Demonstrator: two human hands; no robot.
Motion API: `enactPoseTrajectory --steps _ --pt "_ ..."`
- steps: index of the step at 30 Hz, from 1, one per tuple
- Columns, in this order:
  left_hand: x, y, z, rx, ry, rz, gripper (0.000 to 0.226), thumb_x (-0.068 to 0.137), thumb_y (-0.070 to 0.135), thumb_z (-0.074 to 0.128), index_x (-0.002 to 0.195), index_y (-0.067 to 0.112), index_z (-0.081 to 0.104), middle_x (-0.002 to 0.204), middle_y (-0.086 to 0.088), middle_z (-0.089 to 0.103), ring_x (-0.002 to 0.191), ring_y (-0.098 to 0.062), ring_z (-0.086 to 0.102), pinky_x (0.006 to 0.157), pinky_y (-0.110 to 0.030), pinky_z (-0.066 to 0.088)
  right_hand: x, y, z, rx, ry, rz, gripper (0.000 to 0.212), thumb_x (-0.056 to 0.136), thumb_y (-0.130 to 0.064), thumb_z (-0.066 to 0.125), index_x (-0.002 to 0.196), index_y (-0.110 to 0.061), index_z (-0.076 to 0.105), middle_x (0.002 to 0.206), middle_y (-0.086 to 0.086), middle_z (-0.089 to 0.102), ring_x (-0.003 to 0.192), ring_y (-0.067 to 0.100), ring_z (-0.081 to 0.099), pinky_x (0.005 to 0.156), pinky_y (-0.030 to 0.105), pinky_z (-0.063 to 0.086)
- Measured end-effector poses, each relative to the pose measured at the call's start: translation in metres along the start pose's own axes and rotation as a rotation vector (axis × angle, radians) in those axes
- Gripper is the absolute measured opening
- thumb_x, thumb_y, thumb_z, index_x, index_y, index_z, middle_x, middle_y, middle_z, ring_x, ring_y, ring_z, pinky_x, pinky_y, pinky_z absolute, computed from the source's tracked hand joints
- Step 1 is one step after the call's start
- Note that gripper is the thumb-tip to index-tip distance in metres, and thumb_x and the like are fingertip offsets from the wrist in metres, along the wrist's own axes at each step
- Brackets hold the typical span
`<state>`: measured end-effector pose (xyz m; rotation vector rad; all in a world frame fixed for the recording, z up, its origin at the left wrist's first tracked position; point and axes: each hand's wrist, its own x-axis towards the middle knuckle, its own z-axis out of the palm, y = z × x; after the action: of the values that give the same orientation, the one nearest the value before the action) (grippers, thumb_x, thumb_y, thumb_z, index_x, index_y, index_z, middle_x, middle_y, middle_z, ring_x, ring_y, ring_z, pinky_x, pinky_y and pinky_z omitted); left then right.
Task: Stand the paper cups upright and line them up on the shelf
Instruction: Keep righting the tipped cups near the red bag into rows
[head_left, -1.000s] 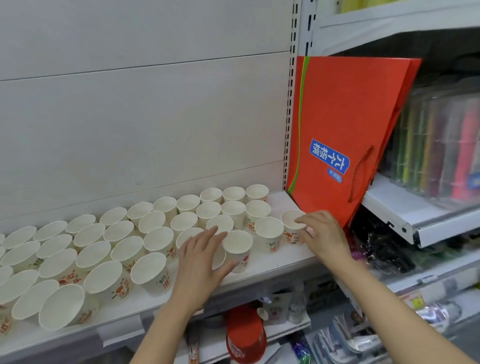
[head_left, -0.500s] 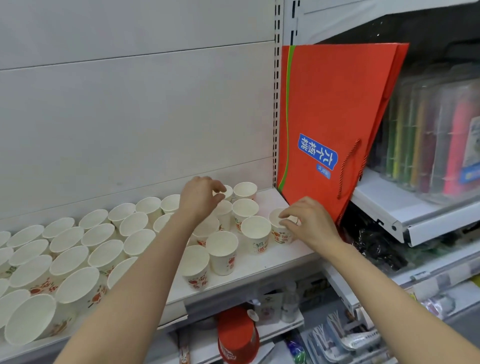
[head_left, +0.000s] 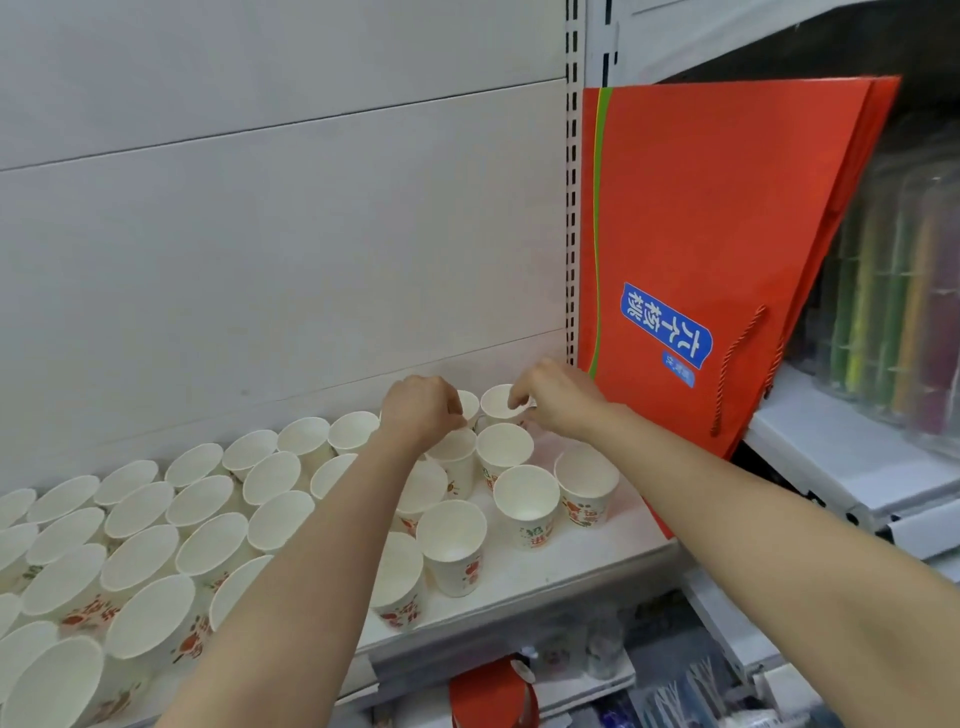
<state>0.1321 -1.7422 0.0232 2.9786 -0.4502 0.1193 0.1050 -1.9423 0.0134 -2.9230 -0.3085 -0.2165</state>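
Dozens of white, red-printed paper cups (head_left: 451, 540) stand upright; both grips pinch back-row rims

paper cups (head_left: 452, 540) - white, upright, open-mouthed | rows on shelf (head_left: 545, 582)

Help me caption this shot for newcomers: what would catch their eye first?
The big red paper bag leaning at the right end of the shelf stands out most. Next, the crowd of white paper cups covering the shelf. At the back row, the left hand and right hand reach with curled fingers to the cups near the bag.
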Motion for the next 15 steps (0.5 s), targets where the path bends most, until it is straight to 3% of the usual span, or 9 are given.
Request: enactPoseTrajectory --steps 4,7,12,15 --pt "0.008 -0.002 0.007 0.045 -0.022 0.075 0.018 0.081 0.041 0.069 0.094 0.030 0.075 0.095 0.006 0.073 0.093 -0.018 0.064 0.077 -0.028 0.049 0.009 -0.001 0.005 -0.056 -0.032 -0.020 0.017 0.077 -0.019 0.075 0.090 -0.030 0.073 0.096 0.002 0.059 0.082 0.024 0.060 0.062 0.026 0.036" --pt "0.013 0.001 0.011 0.091 -0.005 0.142 0.016 0.085 0.037 0.067 0.098 0.032 0.075 0.099 0.008 0.072 0.097 -0.016 0.062 0.077 -0.026 0.044 0.010 0.008 0.003 -0.048 0.003 0.009 0.019 0.076 -0.010 0.066 0.084 -0.026 0.074 0.090 0.006 0.061 0.084 0.028 0.060 0.062 0.026 0.033" --pt "0.024 0.002 0.009 -0.060 0.065 0.098 0.014 0.082 0.030 0.069 0.094 0.033 0.076 0.098 0.010 0.073 0.093 -0.015 0.063 0.070 -0.025 0.043 0.014 0.026 -0.006 -0.108 0.105 0.059 0.024 0.085 -0.011 0.058 0.097 -0.026 0.072 0.100 0.008 0.058 0.098 0.028 0.054 0.083 0.032 0.040" --pt "0.030 0.007 0.011 -0.143 0.122 0.077 0.011 0.083 0.031 0.070 0.092 0.033 0.076 0.094 0.013 0.072 0.092 -0.013 0.063 0.069 -0.026 0.044 0.015 0.032 -0.005 -0.154 0.117 0.096 0.024 0.088 -0.011 0.055 0.101 -0.022 0.071 0.104 0.009 0.060 0.101 0.027 0.053 0.085 0.032 0.039"
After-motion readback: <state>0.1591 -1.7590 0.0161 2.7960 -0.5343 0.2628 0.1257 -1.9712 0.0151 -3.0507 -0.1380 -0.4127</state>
